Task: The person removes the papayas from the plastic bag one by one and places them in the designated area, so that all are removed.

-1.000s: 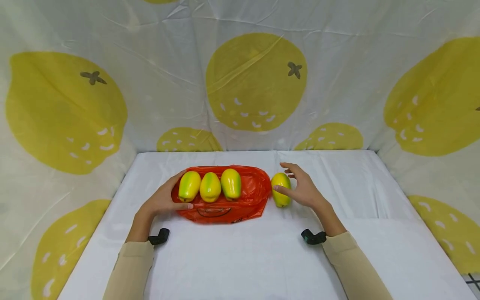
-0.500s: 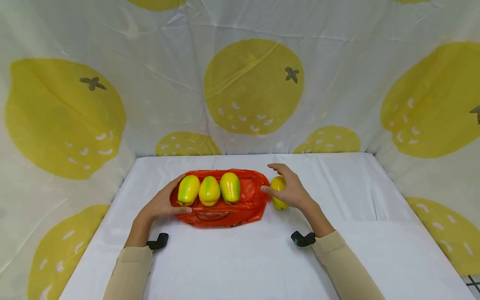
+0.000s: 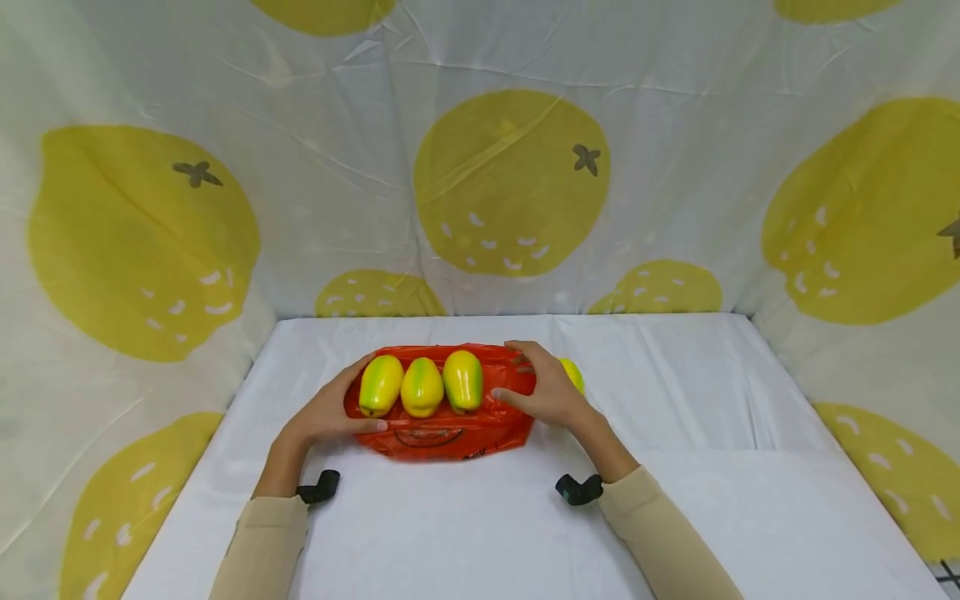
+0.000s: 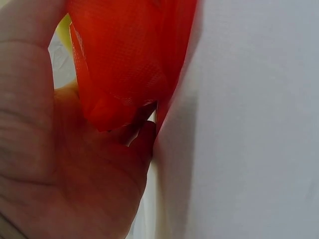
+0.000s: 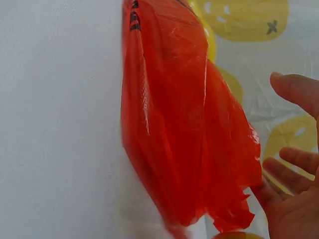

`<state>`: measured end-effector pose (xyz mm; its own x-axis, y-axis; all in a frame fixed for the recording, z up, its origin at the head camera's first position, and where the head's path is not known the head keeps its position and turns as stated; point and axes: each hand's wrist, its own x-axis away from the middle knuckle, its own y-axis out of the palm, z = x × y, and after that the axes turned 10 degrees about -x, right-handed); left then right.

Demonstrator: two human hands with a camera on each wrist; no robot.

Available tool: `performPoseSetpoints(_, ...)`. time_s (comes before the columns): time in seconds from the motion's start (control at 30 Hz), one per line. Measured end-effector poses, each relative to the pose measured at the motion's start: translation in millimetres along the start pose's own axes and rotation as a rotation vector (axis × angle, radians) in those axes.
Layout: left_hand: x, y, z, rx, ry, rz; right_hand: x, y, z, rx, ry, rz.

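Note:
A red plastic bag (image 3: 480, 433) with black print lies on the table, its mouth spread wide. Three glossy yellow-green fruits (image 3: 422, 388), shaped like mangoes or small papayas, sit in a row in it. My left hand (image 3: 330, 408) holds the bag's left end, thumb along the front side and fingers behind. In the left wrist view the red film (image 4: 124, 55) runs between thumb and palm. At the right end is my right hand (image 3: 551, 392), thumb and fingers spread over the bag's edge. Another yellow-green fruit (image 3: 572, 374) is mostly hidden behind it.
A white cloth (image 3: 450, 525) covers the table. Pale curtains with a printed yellow fruit pattern (image 3: 510, 183) stand at the back and both sides. Black wrist mounts (image 3: 579, 490) stick out inward at each sleeve.
My right hand has moved left, from around the lone fruit to the bag's right end, leaving that fruit on the table. The left hand stays at the left end.

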<state>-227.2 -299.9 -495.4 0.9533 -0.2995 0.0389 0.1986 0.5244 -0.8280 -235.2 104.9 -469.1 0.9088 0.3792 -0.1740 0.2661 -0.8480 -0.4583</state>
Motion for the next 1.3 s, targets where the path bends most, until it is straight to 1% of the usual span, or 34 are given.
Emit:
performPoseSetpoints(0.07,0.5,0.3,-0.3,0.005,0.002,-0.003,-2.2,5,0,-0.010,-0.006,-0.017)
performPoseSetpoints(0.2,1.0,0.1,-0.4,0.008,0.004,0.000,-6.0,13,-1,0.019,-0.010,-0.027)
performPoseSetpoints(0.27,0.5,0.0,-0.4,-0.005,0.003,0.003,-7.5,17,-1,0.041,-0.008,-0.023)
performPoseSetpoints(0.4,-0.2,1.1,-0.7,-0.019,-0.006,0.003,-9.4,23,0,0.071,0.009,-0.030)
performPoseSetpoints(0.6,-0.1,0.8,0.0,-0.021,-0.012,0.001,-14.3,33,0,0.097,0.039,-0.071)
performPoseSetpoints(0.77,0.3,0.1,-0.3,-0.018,-0.014,0.000,-19.5,38,-3,0.148,0.066,-0.113)
performPoseSetpoints(0.87,-0.6,-0.5,-1.1,-0.012,-0.006,-0.002,-22.5,39,-5,0.157,0.059,-0.151)
performPoseSetpoints(1.0,0.0,-0.8,-1.4,0.002,-0.004,-0.003,-26.0,42,-5,0.160,0.016,-0.182)
performPoseSetpoints(1.1,0.3,-0.6,-1.8,-0.002,-0.001,-0.002,-27.3,45,-4,0.164,0.007,-0.186)
performPoseSetpoints(1.3,-1.9,-0.2,-2.8,-0.005,0.006,0.000,-28.0,50,1,0.179,0.034,-0.175)
